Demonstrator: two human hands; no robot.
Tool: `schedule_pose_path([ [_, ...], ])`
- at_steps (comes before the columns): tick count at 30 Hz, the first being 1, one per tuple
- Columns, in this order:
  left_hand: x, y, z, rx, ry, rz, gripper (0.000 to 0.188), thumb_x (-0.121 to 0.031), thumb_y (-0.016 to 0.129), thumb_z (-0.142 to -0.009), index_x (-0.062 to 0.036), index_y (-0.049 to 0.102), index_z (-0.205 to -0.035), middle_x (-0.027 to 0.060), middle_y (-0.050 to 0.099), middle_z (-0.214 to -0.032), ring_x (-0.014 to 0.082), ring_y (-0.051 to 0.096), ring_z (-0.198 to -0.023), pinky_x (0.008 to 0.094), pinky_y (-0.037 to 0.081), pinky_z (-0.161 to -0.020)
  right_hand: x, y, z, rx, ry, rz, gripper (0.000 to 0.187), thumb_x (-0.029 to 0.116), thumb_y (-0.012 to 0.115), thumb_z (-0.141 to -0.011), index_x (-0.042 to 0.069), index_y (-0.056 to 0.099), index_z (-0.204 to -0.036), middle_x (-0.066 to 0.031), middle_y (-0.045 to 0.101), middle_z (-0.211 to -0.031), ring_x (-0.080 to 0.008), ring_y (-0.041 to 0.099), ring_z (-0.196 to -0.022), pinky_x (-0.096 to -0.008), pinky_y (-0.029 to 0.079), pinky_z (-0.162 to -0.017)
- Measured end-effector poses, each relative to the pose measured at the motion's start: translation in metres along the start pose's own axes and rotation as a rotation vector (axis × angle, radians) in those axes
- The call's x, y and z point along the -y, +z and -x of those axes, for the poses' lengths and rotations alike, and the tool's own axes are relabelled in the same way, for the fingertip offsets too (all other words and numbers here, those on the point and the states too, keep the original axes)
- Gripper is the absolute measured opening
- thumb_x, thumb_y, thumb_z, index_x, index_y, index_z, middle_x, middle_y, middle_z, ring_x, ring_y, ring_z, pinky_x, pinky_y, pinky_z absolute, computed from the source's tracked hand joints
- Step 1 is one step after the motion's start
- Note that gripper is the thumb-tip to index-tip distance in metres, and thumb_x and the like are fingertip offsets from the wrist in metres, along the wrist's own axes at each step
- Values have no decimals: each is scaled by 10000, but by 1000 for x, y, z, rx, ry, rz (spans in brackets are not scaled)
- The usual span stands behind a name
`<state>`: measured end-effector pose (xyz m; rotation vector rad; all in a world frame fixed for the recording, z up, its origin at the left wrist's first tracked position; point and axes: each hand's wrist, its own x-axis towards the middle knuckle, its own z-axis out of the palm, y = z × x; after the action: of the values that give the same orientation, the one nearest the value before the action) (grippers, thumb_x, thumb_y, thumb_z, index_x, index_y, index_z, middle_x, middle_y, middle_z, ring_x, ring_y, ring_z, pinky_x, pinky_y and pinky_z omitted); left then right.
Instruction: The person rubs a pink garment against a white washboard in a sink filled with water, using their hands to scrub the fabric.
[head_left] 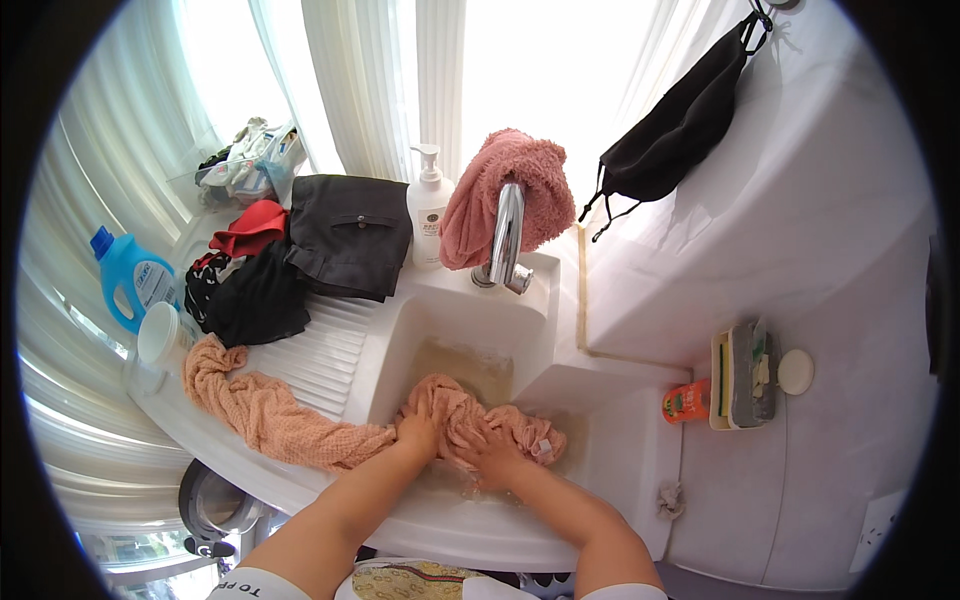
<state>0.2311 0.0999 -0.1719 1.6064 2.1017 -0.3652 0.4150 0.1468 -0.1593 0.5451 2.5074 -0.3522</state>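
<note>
Peach cloth [456, 411] is lying bunched in the white sink [450, 315]; the left hand [420, 430] is gripping it, while the right hand [495, 460] is resting on it, fingers spread.

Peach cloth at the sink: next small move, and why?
Probably draw more of the peach cloth into the basin: the left hand and right hand are both on its portion in the water, while a long stretch lies outside, partly over the ribbed washboard.
</note>
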Motion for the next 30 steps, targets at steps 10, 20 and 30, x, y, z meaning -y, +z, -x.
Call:
schedule_pose_path([
  [10, 5, -112, 35, 27, 132, 889, 355, -281, 657, -791, -73, 710, -1074, 198, 676, -1072, 304, 640, -1019, 341, 505, -878, -67, -4, 5, -597, 412, -1254, 439, -9, 575, -725, 71, 633, -1153, -148, 650, -1089, -298, 656, -929, -376, 518, -852],
  [20, 139, -206, 139, -780, 346, 759, 450, -109, 646, -703, -19, 654, -1143, 166, 636, -989, 294, 613, -937, 355, 478, -847, 30, -202, 20, -951, -173, -2030, 488, -59, 587, -745, -6, 518, -1226, -120, 625, -1017, -197, 628, -940, -296, 541, -787],
  [30, 201, -196, 186, -312, 113, 428, 397, -346, 677, -829, -32, 639, -1069, 180, 682, -935, 343, 657, -904, 441, 519, -783, 132, -244, -93, -834, -129, -727, 649, 357, 722, -843, 59, 454, -1353, -157, 581, -1231, -254, 579, -1115, -430, 433, -965],
])
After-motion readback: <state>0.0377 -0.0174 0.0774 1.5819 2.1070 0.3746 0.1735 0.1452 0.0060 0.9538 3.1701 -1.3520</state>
